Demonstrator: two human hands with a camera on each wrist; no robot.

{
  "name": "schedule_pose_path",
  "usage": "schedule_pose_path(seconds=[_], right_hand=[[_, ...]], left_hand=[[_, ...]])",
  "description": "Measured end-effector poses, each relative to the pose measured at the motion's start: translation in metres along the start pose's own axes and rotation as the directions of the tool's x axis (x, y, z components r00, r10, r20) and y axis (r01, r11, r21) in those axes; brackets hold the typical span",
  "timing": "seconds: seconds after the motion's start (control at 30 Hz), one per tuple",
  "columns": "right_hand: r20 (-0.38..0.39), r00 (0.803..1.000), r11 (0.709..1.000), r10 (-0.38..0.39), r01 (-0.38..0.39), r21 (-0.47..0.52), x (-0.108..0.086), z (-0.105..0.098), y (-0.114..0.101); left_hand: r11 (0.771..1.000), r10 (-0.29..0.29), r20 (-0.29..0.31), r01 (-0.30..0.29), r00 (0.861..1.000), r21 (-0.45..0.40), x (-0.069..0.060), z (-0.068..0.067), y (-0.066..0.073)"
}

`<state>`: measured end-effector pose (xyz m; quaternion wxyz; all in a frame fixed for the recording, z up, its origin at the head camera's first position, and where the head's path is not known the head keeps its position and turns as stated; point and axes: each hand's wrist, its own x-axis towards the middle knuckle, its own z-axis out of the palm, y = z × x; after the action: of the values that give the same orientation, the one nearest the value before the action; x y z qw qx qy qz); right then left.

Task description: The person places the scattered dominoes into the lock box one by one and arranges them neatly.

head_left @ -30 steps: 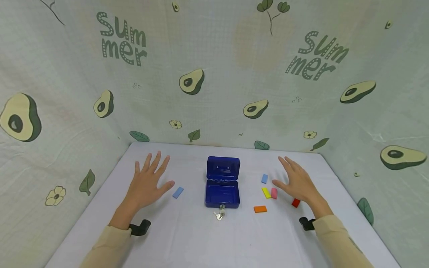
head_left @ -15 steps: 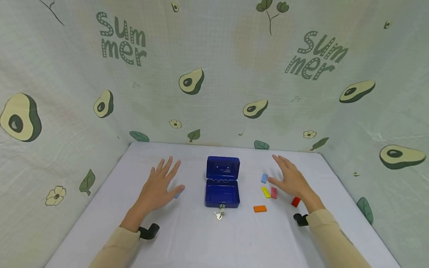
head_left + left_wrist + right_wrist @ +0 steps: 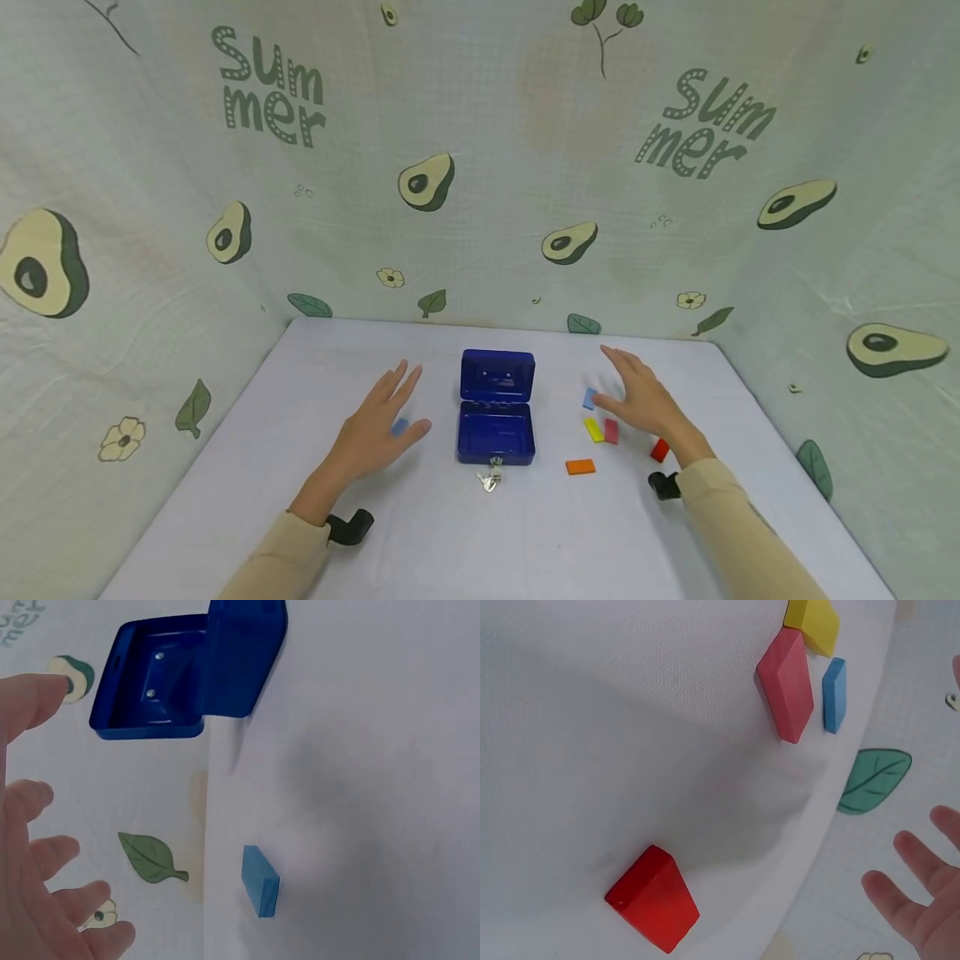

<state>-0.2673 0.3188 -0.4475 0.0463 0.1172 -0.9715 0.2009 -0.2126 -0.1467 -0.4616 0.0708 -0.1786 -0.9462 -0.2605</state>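
Observation:
In the head view a small blue metal cash box stands mid-table with its lid tipped back; a padlock with keys hangs at its front. My left hand hovers left of the box, fingers spread, near a light blue block partly behind the thumb. The left wrist view shows that blue block apart from the fingers. My right hand hovers over the right side, fingers extended and holding nothing. Around it lie another light blue block, a yellow block, a pink block and a red block.
An orange block lies right of the box, nearer the front. The white table is enclosed by printed cloth at the back and both sides. Black wrist cameras jut out below the hands.
My left hand has moved right, toward the box and over by the left blue block. My right hand has drifted slightly left. Box and blocks have stayed put.

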Motion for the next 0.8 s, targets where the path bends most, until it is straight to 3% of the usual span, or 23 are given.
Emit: schedule_pose_path(seconds=[0.4, 0.8], right_hand=[[0.028, 1.000, 0.997, 0.010, -0.012, 0.075, 0.005, 0.003, -0.002], [0.063, 0.998, 0.989, 0.017, -0.026, 0.143, 0.009, 0.010, 0.006]], left_hand=[[0.968, 0.013, 0.036, -0.003, 0.999, -0.252, 0.006, 0.015, 0.013], [0.879, -0.089, 0.122, 0.135, 0.989, -0.457, 0.009, 0.034, 0.021]])
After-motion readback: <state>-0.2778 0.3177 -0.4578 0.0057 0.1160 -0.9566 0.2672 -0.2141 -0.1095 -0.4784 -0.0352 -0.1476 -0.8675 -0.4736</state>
